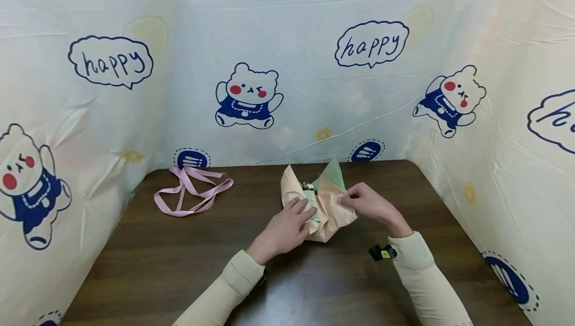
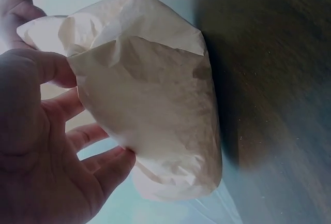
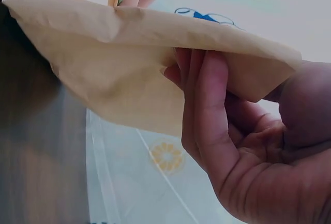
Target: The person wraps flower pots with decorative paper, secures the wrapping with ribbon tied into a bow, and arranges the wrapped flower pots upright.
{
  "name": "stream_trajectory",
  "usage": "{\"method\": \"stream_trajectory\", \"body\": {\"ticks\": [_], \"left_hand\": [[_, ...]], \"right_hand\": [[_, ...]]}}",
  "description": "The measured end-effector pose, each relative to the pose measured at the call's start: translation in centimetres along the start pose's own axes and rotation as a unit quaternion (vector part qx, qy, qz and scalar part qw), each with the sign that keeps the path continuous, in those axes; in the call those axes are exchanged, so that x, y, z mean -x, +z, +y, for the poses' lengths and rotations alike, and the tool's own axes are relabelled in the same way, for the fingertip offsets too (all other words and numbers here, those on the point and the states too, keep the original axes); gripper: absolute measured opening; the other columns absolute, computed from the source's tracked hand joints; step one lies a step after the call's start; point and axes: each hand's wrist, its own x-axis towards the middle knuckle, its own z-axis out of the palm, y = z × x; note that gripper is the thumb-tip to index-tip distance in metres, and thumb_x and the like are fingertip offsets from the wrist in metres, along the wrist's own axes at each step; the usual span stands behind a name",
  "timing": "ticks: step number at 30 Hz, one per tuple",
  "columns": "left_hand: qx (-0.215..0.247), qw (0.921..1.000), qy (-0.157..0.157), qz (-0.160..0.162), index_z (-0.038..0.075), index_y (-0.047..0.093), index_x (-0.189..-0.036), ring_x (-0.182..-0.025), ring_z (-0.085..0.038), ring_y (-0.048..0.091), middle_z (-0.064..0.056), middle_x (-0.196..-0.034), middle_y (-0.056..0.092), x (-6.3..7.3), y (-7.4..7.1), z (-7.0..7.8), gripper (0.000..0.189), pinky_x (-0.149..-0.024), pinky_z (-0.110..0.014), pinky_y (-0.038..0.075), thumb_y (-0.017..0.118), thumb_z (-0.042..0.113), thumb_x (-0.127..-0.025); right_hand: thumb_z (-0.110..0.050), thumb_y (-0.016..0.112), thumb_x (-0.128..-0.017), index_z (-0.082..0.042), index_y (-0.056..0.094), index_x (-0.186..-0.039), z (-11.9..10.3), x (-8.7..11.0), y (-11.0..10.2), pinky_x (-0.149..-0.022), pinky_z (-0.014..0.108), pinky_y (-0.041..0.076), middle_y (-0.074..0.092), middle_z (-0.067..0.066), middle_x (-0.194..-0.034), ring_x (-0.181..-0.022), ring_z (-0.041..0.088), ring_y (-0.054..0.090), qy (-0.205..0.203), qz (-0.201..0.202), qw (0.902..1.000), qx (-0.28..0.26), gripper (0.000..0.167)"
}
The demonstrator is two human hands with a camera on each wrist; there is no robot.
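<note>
One brown table (image 1: 179, 266) holds a crumpled peach paper wrap (image 1: 332, 211) at its 1 o'clock and a loose pink ribbon (image 1: 208, 195) at its 10, left hand (image 1: 285, 228) at the wrap's 8 o'clock with spread fingers resting on it, right hand (image 1: 372, 203) at 3 o'clock pinching the wrap's edge.
</note>
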Motion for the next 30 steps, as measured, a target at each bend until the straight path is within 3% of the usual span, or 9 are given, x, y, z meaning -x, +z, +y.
{"method": "stream_trajectory", "body": {"ticks": [4, 10, 16, 21, 30], "left_hand": [[0.012, 0.9998, 0.007, -0.016, 0.017, 0.043, -0.156, -0.153, -0.034, 0.027, -0.015, -0.164, 0.031, 0.1, 0.1, -0.3, 0.047, -0.118, -0.046, 0.035, 0.041, 0.026, -0.110], [0.041, 0.9985, 0.027, -0.025, 0.010, 0.032, -0.160, -0.155, -0.034, 0.020, -0.013, -0.166, 0.028, 0.1, 0.1, 0.0, 0.054, -0.121, -0.044, 0.030, 0.045, 0.024, -0.110], [0.043, 0.9987, 0.027, 0.005, -0.001, 0.035, -0.156, -0.153, -0.036, 0.025, -0.015, -0.163, 0.034, 0.1, 0.4, 0.7, 0.054, -0.119, -0.043, 0.033, 0.049, 0.020, -0.108], [0.037, 0.9987, 0.027, 0.022, 0.001, 0.048, -0.148, -0.151, -0.037, 0.030, -0.015, -0.161, 0.039, -0.1, 0.6, 0.8, 0.045, -0.119, -0.044, 0.033, 0.052, 0.018, -0.106], [0.038, 0.9988, 0.022, 0.020, 0.005, 0.052, -0.147, -0.151, -0.033, 0.032, -0.014, -0.159, 0.041, -0.2, 0.5, 0.7, 0.044, -0.121, -0.042, 0.029, 0.052, 0.023, -0.107]], "right_hand": [[-0.022, 0.058, -0.104, -0.003, 0.070, -0.075, -0.7, -0.3, 0.7, -0.045, 0.026, 0.029, 0.039, -0.005, -0.052, -0.044, 0.010, 0.030, 0.004, 0.032, 0.9992, 0.023, 0.037], [-0.025, 0.057, -0.104, -0.015, 0.045, -0.054, -1.5, -1.1, 2.0, -0.045, 0.025, 0.027, 0.031, -0.007, -0.049, -0.043, 0.009, 0.028, -0.003, 0.085, 0.9927, 0.085, 0.052], [-0.022, 0.058, -0.103, -0.016, 0.041, -0.052, -2.4, -1.7, 3.1, -0.044, 0.025, 0.027, 0.032, -0.007, -0.046, -0.041, 0.009, 0.029, -0.007, 0.100, 0.9896, 0.103, 0.054], [-0.022, 0.057, -0.103, -0.017, 0.041, -0.051, -2.8, -2.0, 3.8, -0.043, 0.025, 0.026, 0.031, -0.007, -0.046, -0.040, 0.009, 0.029, -0.009, 0.105, 0.9878, 0.114, 0.054], [-0.019, 0.060, -0.103, -0.014, 0.053, -0.054, -3.7, -1.9, 4.6, -0.042, 0.025, 0.030, 0.035, -0.007, -0.046, -0.039, 0.009, 0.035, -0.029, 0.088, 0.9853, 0.143, 0.050]]}}
